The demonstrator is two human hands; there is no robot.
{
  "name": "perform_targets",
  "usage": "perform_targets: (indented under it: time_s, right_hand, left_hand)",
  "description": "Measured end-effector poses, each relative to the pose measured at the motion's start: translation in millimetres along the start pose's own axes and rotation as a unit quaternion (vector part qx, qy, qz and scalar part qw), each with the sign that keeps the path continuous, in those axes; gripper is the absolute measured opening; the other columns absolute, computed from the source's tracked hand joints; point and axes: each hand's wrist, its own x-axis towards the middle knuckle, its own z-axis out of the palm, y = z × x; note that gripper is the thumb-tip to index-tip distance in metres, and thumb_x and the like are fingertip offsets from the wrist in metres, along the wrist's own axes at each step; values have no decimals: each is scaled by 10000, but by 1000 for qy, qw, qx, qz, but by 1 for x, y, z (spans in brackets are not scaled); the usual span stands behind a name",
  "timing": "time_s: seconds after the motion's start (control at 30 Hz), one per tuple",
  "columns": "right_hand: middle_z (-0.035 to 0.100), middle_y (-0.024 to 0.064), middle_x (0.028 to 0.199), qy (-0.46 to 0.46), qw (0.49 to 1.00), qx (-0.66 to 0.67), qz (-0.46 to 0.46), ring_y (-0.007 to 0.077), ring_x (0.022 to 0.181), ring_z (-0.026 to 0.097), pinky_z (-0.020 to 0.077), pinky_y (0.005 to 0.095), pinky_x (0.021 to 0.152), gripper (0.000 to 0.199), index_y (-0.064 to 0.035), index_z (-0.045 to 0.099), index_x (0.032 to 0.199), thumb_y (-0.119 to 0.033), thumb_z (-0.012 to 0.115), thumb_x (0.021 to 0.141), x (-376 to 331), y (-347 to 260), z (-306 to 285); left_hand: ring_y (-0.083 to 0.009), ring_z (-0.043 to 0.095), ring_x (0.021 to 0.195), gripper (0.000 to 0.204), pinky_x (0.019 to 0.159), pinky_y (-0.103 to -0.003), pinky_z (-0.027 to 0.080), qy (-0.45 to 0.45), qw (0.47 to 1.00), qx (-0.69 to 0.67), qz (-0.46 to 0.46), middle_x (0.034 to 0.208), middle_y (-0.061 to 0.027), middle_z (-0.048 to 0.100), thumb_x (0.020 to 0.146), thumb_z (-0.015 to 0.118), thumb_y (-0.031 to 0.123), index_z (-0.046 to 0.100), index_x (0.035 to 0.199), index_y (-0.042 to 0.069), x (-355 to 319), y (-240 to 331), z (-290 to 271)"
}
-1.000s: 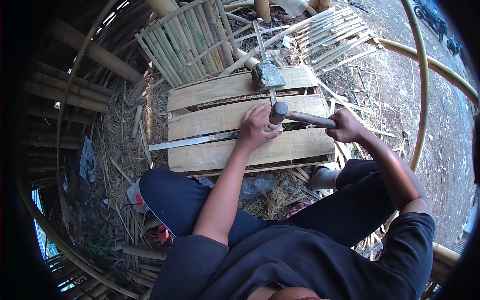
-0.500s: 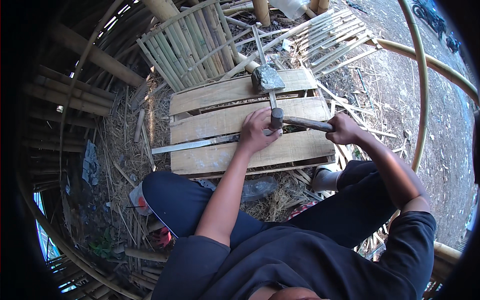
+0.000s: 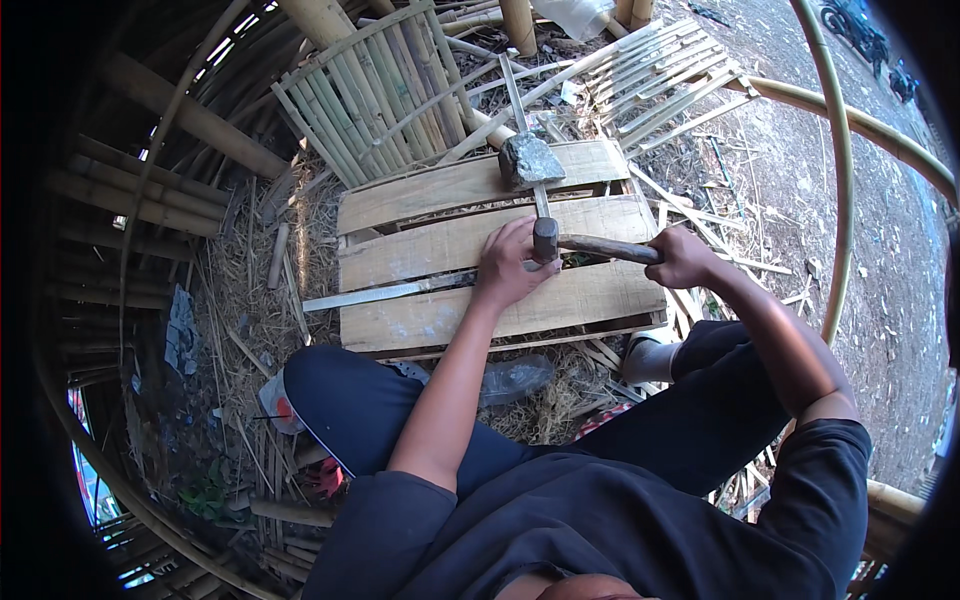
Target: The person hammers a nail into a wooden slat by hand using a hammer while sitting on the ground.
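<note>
I sit over a low wooden pallet [image 3: 430, 320] made of three pale planks. My right hand [image 3: 681, 257] grips the wooden handle of a hammer [image 3: 560, 243], whose dark head is down close to the middle plank. My left hand [image 3: 510, 265] rests on the planks just left of the hammer head, fingers bent around a thin bamboo strip [image 3: 541, 200] that runs away from me. A long flat metal blade [image 3: 385, 292] lies on the pallet, reaching left from under my left hand. A grey stone [image 3: 529, 160] sits on the far plank.
A panel of green bamboo slats [image 3: 375, 95] leans beyond the pallet, and a paler slat panel [image 3: 665, 75] lies at the far right. Thick bamboo poles [image 3: 190, 120] are stacked at the left. A curved bamboo hoop [image 3: 842, 180] arcs on the right. Straw and shavings litter the ground.
The hammer head has come down toward the middle plank beside my left hand. My left hand has stayed on the planks.
</note>
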Motion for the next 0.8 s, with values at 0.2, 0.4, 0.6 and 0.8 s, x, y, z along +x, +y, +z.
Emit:
perform_targets:
  time_s: [0.2,0.4,0.6,0.8]
  right_hand:
    - [661,254,707,-5,1000,14,17,414,705,678,544,486,702,284,47,698,751,-227,666,687,3,-4,-2]
    - [661,256,709,1,1000,19,25,413,712,681,544,481,710,296,51,701,759,-233,661,682,3,2,3]
    - [510,169,543,43,996,73,-4,259,500,529,447,432,555,251,55,593,678,-183,672,678,0,2,7]
    - [679,205,699,-10,983,119,140,308,713,705,541,448,717,319,59,733,866,-227,708,728,1,-21,-8]
  left_hand:
    - [-292,562,1328,325,1122,-436,433,-1,1000,-23,-3,1341,-90,651,691,920,243,761,945,115,0,-6,1]
    - [-291,546,1353,276,1128,-432,424,-10,999,-35,-10,1391,-99,629,676,929,236,772,857,97,1,-3,-1]
    - [-283,539,1357,280,1129,-435,414,-8,1000,-16,-2,1387,-85,629,698,923,291,777,832,94,1,1,-1]
    - [-283,525,1369,223,1126,-469,402,-22,999,-32,-1,1335,-31,663,725,902,309,769,709,131,1,1,-5]
